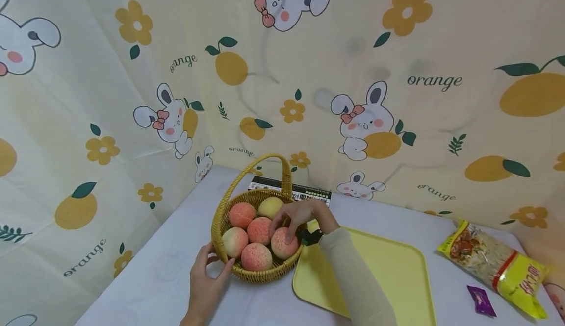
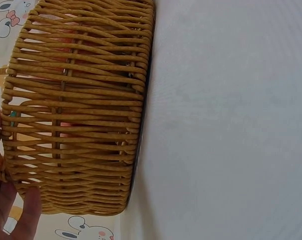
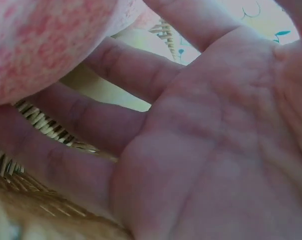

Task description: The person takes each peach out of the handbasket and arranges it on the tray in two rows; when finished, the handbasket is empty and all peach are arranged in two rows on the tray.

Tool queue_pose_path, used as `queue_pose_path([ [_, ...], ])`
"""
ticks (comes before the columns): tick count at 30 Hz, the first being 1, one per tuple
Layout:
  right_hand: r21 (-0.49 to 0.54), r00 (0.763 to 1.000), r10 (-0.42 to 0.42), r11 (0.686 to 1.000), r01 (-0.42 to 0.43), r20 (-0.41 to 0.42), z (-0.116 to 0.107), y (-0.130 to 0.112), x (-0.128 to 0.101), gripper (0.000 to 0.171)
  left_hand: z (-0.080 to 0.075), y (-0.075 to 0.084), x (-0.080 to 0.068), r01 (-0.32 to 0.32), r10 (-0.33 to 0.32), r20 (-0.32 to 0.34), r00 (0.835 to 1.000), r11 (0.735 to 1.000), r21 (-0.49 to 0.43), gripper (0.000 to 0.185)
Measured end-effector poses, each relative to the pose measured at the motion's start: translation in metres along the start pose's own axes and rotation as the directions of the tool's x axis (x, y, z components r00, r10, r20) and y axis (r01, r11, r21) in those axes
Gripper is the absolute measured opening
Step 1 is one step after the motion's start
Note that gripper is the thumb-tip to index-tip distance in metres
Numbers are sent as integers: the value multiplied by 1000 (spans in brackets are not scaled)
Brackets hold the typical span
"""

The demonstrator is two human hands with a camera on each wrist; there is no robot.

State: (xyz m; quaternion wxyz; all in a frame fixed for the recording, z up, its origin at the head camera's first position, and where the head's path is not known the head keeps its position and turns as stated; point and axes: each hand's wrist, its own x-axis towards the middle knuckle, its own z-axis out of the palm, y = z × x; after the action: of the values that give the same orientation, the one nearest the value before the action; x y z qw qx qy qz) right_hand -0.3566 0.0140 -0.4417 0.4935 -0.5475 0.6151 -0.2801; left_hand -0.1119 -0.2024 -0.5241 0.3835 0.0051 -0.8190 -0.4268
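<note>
A woven wicker basket with a tall arched handle holds several pink and yellowish peaches, among them a pale yellow one at the back. On its left side my left hand grips the rim near the handle's foot; in the left wrist view, fingertips show at the weave. My right hand reaches in from the right, fingers and thumb around a pink peach at the basket's right side. Close up in the right wrist view, that hand's fingers lie against the speckled peach.
A yellow tray lies right of the basket, under my right forearm. Farther right are a yellow noodle-like food bag and a small purple wrapped candy. Behind the basket lies a black-and-white printed box, near the patterned cloth wall.
</note>
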Motion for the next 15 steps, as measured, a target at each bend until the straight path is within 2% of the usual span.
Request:
queue_pose_path([
  [9, 24, 989, -106, 994, 109, -107, 1, 9, -11, 46, 0, 0, -1, -7, 7, 3, 1000, 1000, -13, 55],
  [15, 149, 976, -171, 970, 190, -134, 1, 17, -15, 52, 1, 0, -1, -7, 7, -1, 1000, 1000, -28, 57],
])
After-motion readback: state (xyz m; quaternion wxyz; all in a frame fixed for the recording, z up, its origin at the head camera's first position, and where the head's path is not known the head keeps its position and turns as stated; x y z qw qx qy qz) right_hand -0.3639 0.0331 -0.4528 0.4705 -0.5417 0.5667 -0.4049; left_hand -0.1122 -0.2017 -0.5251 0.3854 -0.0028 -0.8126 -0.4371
